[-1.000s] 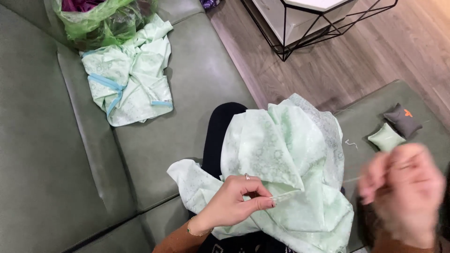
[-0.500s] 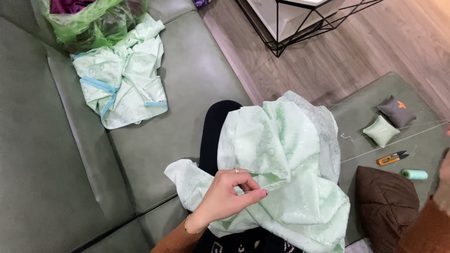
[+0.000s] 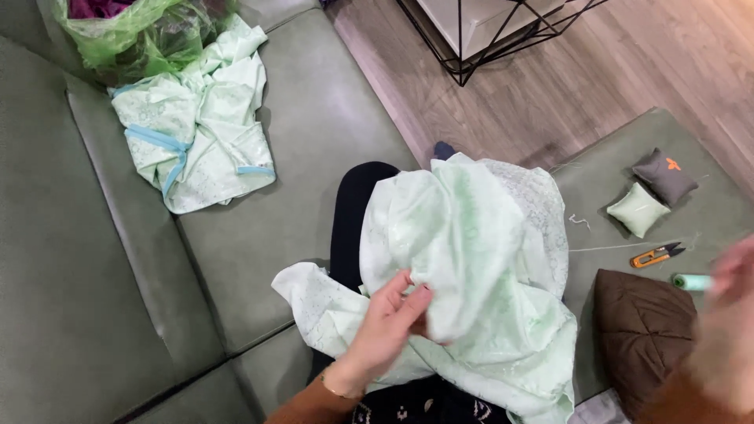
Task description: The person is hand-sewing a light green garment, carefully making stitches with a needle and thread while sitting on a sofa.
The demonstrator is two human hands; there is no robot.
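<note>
Fingers (image 3: 412, 302) of the left hand (image 3: 385, 330) pinch a fold of pale green cloth (image 3: 471, 275) bunched on the lap, steadying it. Right of the cloth, the blurred right hand (image 3: 726, 330) sits by a thread spool (image 3: 691, 282); its grip is unclear.

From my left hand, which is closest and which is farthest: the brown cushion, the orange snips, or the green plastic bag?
Measured from the left hand in the head view:
1. Brown cushion, to its right on the sofa.
2. Orange snips, farther right, beyond the cushion.
3. Green plastic bag, far off at the sofa's top-left corner.
</note>
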